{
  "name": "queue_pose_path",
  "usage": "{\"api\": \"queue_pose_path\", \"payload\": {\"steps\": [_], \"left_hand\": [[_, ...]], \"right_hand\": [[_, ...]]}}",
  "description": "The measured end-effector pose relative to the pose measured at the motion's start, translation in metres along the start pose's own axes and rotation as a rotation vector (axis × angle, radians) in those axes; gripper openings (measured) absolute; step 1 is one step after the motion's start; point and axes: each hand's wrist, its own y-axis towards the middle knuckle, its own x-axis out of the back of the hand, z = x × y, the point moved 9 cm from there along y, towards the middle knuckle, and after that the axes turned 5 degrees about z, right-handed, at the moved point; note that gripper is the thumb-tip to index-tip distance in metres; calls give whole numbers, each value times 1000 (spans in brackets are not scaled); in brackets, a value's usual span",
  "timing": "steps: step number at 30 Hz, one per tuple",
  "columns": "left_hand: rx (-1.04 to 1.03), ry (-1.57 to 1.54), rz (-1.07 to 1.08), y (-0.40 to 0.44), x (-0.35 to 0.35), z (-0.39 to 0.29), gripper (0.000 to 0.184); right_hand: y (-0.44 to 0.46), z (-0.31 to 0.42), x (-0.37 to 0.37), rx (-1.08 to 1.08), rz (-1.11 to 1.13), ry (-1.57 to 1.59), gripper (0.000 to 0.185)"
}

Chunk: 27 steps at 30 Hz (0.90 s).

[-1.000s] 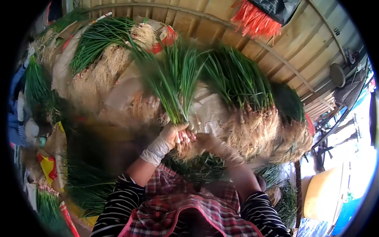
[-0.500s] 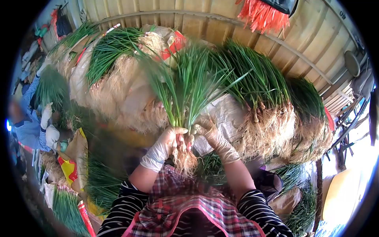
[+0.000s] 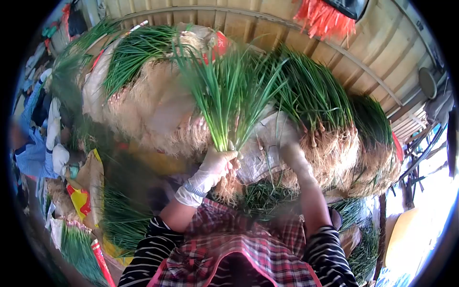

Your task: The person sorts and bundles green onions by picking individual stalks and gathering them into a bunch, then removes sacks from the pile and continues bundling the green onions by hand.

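My gloved left hand is closed around the lower stems of a bunch of green onions. Their leaves fan upward, and a pale tangle of roots hangs below my fist. My gloved right hand is apart from the bunch, at the left edge of a heap of green onions with long dry roots. Motion smears its fingers, so I cannot see whether they grip anything. Between the hands, a few loose stalks lie on a pale sheet.
A rooty heap of green onions lies at the back left, and a darker heap at the far right. Trimmed leaves lie below my hands. On the left works another person in blue. Red strips hang above.
My right hand has left the bunch and moved right to the heap's edge. My left hand keeps the bunch, now held alone and slightly shifted right.
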Motion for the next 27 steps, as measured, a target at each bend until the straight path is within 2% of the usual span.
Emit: {"api": "queue_pose_path", "payload": {"steps": [1, 3, 4, 5, 6, 7, 8, 9, 11, 12, 14, 16, 18, 19, 20, 22, 24, 25, 27], "left_hand": [[18, -40, 13, 0, 2, 0, 12], [68, -118, 56, 1, -3, 4, 16], [92, -152, 80, 0, -9, 5, 19], [112, -182, 101, -2, -15, 5, 21], [129, -211, 118, -5, -21, 2, 24], [201, -250, 251, -12, -34, -2, 25], [176, -279, 318, -15, -39, -8, 29], [144, -304, 321, -17, -39, -12, 24], [81, -355, 323, -19, -40, -19, 16], [68, -327, 309, -20, -34, -22, 15], [54, -273, 286, -21, -22, -27, 13], [56, -131, 151, -18, -10, -24, 9], [122, 97, -3, -12, -2, -12, 8], [129, 49, 11, -10, -6, -4, 11], [154, 93, -23, -10, -6, -4, 11], [186, 164, -109, -11, -6, -9, 12], [167, 47, -124, 2, 1, 10, 10], [142, 30, -117, 7, 1, 14, 9], [100, -29, -124, 9, -1, 14, 7]], "right_hand": [[-21, 20, -3, 154, 83, 160, 22], [-45, 42, 32, 372, 4, 656, 32], [-44, 38, 52, 274, -25, 1049, 36], [-45, 33, 73, 197, -107, 1447, 41], [-20, 38, 68, 308, -277, 1801, 41], [22, 45, 37, 432, -450, 2152, 42], [28, 51, 46, 512, -497, 2307, 44], [34, 57, 54, 605, -541, 2457, 46], [19, 89, 76, 716, -150, 2925, 60], [12, 92, 79, 611, -207, 2788, 60], [-10, 99, 108, 531, -74, 1882, 60], [-20, 85, 99, 499, -425, 1251, 36], [-5, 63, 76, 116, -171, 1216, 25], [16, 45, 56, -35, 10, 1060, 15], [5, 25, 76, -6, -134, 697, 14], [-19, 12, 91, 314, -640, 1349, 19], [-35, 49, 112, 307, -365, 1188, 20], [-37, 52, 111, 377, -531, 1093, 20], [-33, 57, 109, 347, -649, 865, 22]]}}
